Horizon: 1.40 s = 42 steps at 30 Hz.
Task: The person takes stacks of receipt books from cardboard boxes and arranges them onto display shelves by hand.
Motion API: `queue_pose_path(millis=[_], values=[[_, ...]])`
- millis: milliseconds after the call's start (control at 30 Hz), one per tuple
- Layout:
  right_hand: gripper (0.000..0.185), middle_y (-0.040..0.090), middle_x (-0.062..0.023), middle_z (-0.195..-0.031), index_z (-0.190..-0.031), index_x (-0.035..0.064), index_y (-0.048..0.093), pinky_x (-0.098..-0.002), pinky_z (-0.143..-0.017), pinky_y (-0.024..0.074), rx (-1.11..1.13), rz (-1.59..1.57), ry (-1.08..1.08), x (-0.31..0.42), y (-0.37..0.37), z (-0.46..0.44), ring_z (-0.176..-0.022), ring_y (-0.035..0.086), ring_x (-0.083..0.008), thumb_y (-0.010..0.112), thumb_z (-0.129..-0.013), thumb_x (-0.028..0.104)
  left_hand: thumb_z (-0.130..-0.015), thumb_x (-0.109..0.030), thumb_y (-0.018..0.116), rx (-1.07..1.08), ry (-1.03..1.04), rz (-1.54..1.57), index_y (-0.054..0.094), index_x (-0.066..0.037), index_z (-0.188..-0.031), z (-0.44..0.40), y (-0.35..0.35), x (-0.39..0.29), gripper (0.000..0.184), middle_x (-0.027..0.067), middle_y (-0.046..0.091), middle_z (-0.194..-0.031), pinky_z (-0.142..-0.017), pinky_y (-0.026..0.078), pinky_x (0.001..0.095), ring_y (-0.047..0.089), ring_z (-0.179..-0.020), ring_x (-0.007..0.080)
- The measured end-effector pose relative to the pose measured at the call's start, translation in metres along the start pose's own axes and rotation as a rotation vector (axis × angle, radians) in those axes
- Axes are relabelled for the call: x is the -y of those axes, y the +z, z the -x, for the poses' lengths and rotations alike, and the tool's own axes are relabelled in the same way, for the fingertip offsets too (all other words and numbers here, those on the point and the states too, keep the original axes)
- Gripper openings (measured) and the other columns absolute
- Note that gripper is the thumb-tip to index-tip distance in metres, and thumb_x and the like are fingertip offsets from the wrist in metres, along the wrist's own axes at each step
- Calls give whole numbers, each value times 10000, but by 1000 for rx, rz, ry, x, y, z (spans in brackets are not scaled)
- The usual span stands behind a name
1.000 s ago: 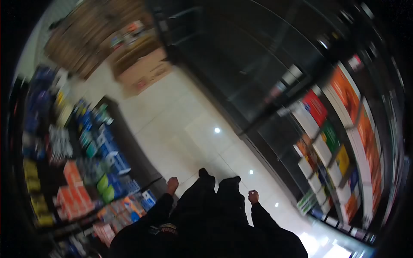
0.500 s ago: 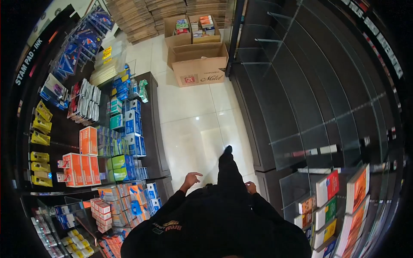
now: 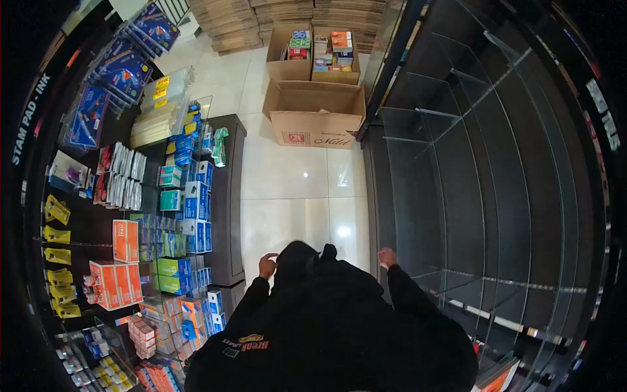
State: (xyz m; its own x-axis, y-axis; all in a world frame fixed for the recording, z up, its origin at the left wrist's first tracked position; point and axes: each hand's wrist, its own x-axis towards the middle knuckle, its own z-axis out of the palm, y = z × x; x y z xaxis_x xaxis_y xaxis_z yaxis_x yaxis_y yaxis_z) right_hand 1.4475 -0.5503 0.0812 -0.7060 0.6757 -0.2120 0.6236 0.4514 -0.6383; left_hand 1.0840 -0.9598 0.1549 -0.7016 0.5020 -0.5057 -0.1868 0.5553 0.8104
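Facing box (image 3: 317, 128) in aisle (image 3: 281, 179), closer than before, between rack (image 3: 226, 202) and shelves (image 3: 467, 176); with left hand (image 3: 266, 265) and right hand (image 3: 386, 257) half-curled, empty.

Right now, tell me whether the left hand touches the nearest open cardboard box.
Apart: the head view shows floor tiles between the left hand and the nearest box.
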Motion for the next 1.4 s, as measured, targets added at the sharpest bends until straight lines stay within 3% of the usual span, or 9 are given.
queue_pose_path(millis=[100,200,433,600,667,767,833,1167,1400], values=[[93,589,-52,-634,-834,58,655,-338,-427,449,51,-106,71,-79,34,-102,-511,576,-169,562,-832,67,-659,-14,571,-119,-41,-145,719,-60,-1049,-6,2,14,420,124,655,-633,-509,479,323,588,-507,185],[96,584,-50,-629,-835,51,647,-328,-420,448,84,-139,244,16,-2,-170,-500,576,-167,551,-841,59,-694,-136,636,-127,-91,-382,714,-95,-1070,-26,14,77,387,193,703,-937,-786,522,419,665,-910,350],[143,608,-82,-661,-930,6,650,-314,-463,501,235,-338,409,174,-9,-269,-540,609,-168,546,-896,98,-702,-186,668,-95,-310,-476,711,-106,-1061,-118,-30,32,371,198,697,-966,-800,520,434,655,-913,370],[353,689,-180,-920,-891,30,697,-424,-824,499,195,-40,222,185,44,-327,-907,648,-353,566,-882,358,-708,-222,690,-87,-169,-413,708,-114,-1055,-274,-106,-67,364,202,693,-986,-810,519,445,648,-915,385],[331,693,-182,-921,-908,42,704,-421,-807,508,156,-140,224,192,44,-357,-890,656,-343,580,-868,346,-695,-117,645,-118,200,-261,684,-99,-1056,-361,-134,-67,364,144,715,-885,-731,542,410,674,-822,328],[272,702,-167,-911,-905,70,719,-420,-776,521,212,-201,272,199,56,-408,-859,666,-333,601,-827,303,-729,13,519,-51,-4,-111,660,-24,-1078,-464,-180,-174,378,116,721,-786,-637,531,329,683,-687,191],[248,704,-157,-898,-894,79,722,-418,-759,523,234,-146,310,233,40,-438,-843,668,-329,604,-810,281,-742,30,477,-156,325,-36,643,-23,-1115,-543,-190,-182,412,122,722,-793,-646,524,310,677,-678,186],[266,711,-139,-912,-895,70,719,-386,-817,519,340,-27,264,264,65,-620,-941,671,-295,647,-824,316,-809,9,419,60,-143,318,579,-53,-1219,-616,-171,-359,445,140,718,-857,-609,461,286,664,-751,160],[205,679,-98,-680,-893,52,694,-333,-570,542,165,-10,50,283,106,-798,-575,666,-195,620,-859,240,-829,29,385,-76,-190,358,558,11,-1210,-699,-209,-385,419,156,707,-833,-668,524,310,664,-746,199]])
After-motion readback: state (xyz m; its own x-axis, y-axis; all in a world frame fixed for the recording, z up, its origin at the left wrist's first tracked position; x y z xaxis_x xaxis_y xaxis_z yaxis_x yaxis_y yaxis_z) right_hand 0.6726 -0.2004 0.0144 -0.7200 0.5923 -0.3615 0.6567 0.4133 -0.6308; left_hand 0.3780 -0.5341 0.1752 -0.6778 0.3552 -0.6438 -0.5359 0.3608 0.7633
